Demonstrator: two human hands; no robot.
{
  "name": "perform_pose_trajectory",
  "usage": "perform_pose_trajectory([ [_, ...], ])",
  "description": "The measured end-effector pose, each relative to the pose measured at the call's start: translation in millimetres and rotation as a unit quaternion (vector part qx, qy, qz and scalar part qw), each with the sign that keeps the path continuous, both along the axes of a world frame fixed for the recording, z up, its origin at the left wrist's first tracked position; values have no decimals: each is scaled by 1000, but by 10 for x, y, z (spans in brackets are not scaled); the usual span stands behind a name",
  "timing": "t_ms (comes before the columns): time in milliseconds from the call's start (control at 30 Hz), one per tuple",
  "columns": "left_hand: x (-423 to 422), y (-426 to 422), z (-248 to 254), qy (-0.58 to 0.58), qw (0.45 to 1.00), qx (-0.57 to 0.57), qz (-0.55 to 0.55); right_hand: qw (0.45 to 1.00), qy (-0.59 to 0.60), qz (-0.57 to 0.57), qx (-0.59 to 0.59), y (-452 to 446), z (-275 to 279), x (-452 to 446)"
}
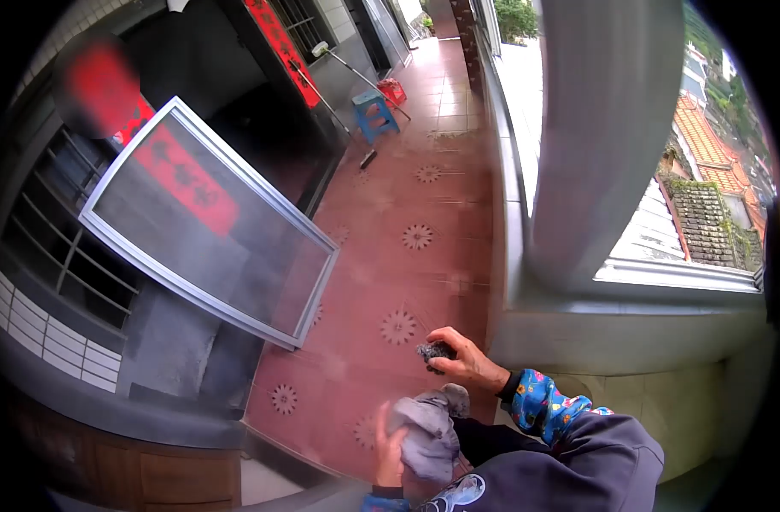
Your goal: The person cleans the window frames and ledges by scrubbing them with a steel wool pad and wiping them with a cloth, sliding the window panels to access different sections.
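Observation:
In my right hand I pinch a dark, shiny steel wool scrubber between curled fingers and thumb, above the floor tiles. My left hand, slightly blurred, grips a crumpled grey-white cloth that hangs close to my dark trouser leg. Part of the left fingers is hidden behind the cloth. Ahead and to the left, a metal-framed mesh screen panel leans at a slant against the wall side, with its lower corner near the floor. Neither hand touches it.
Reddish tiles with flower patterns run down the walkway. Farther along stand a blue stool, a red basket and long-handled brushes. A ledge with a wide pillar lies right; a wooden cabinet sits lower left.

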State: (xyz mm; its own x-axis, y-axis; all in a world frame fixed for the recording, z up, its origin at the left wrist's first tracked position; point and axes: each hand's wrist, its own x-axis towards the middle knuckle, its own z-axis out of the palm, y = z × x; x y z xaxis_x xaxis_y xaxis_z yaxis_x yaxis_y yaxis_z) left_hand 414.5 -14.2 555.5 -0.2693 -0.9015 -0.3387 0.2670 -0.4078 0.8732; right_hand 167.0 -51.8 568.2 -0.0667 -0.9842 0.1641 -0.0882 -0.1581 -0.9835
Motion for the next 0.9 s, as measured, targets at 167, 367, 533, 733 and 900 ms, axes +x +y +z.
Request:
perform_pose_trajectory([
  [167, -4, -1427, -440, 90, 993, 63, 42, 975, 85, 114, -170, -1386, -21, 342],
  [367, -337, -2992, 59, 172, 983, 67, -6, 936, 203, 142, -249, -2687, 158, 434],
  [533, -1088, -4118, 347, 74, 994, 10, -80, 956, 192, 88, -205, -3524, 324, -2],
  [733, -2044, -5511, 464, 113, 980, 47, -156, 966, 208, 7, -152, -4653, 228, -893],
  [900, -2854, -6778, 112, 155, 952, 21, -264, 965, 229, -37, -121, -5564, 491, -1779],
])
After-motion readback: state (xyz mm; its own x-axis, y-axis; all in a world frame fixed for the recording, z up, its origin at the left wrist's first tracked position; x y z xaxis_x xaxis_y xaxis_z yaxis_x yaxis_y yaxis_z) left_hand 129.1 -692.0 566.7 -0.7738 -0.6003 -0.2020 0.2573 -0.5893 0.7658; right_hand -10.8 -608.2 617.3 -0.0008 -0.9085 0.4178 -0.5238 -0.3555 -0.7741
